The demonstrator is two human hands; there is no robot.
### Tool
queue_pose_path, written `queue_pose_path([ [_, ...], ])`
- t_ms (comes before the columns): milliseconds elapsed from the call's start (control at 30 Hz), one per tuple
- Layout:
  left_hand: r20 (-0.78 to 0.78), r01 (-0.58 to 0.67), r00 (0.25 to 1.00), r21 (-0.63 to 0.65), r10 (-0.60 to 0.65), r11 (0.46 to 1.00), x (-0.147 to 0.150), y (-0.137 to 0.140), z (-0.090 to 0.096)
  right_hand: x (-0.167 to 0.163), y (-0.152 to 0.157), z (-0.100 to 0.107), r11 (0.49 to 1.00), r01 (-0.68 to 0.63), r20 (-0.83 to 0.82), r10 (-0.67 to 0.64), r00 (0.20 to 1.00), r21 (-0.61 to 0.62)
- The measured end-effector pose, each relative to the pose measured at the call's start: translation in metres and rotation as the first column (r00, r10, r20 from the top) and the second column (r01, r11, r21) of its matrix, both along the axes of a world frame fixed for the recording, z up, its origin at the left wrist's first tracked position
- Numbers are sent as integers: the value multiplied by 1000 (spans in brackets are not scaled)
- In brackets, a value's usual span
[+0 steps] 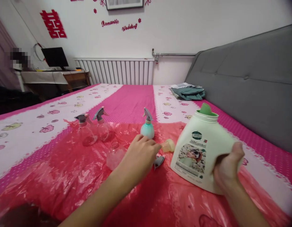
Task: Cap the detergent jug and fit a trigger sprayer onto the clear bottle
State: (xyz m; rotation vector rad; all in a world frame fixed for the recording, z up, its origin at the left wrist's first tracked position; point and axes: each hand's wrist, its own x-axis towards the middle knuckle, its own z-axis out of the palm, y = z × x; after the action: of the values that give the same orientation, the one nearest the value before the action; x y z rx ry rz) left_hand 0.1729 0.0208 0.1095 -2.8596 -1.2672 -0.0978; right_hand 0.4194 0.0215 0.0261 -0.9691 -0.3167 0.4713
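My right hand (227,168) grips the detergent jug (202,151), uncapped | left hand (142,151) loosely curled beside its cap (168,145) | clear bottle (115,156) left of jug open, unfilled.

- Folded green clothes (188,92) on the bed (131,97), beside the grey headboard (252,75)
- White radiator (117,71) along the wall
- Black monitor (55,57) on a desk (45,76)

Far beyond the fingers, a white wall (183,28) carries red lettering (110,22) and a red paper cutting (53,24). Below it runs a white radiator (117,72). A grey padded headboard (254,75) rises to their right; a desk (53,77) with a dark monitor (55,57) stands far left.
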Motion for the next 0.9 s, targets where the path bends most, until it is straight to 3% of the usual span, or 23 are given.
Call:
queue_pose_path([
  [133,-25,-98,995,-17,98,995,42,44,-30,6,-2,1,999,-34,-44,34,998,3],
  [300,-77,-170,983,-42,166,985,75,61,-75,20,-3,1,997,-72,-96,73,993,10],
  [400,-77,-186,980,-63,181,980,82,65,-88,24,-3,-2,992,-129,-111,129,985,-1],
  [467,-65,-200,979,-81,195,976,81,69,-86,24,-3,-3,989,-145,-114,143,983,-6],
  [533,-42,-232,973,-91,229,968,75,73,-74,24,-4,-3,988,-157,-114,155,981,-11],
  [600,0,-275,961,-93,276,957,65,76,-50,24,-5,-3,984,-175,-103,173,979,-12],
  [700,111,-268,954,-103,278,958,44,77,5,24,-5,-5,982,-188,-71,186,980,-15],
  [833,324,-103,936,-120,137,987,23,72,89,25,-3,-12,986,-162,-27,161,987,-38],
  [900,406,2,913,-59,22,998,23,69,122,25,-2,-14,991,-128,16,129,992,-35],
])
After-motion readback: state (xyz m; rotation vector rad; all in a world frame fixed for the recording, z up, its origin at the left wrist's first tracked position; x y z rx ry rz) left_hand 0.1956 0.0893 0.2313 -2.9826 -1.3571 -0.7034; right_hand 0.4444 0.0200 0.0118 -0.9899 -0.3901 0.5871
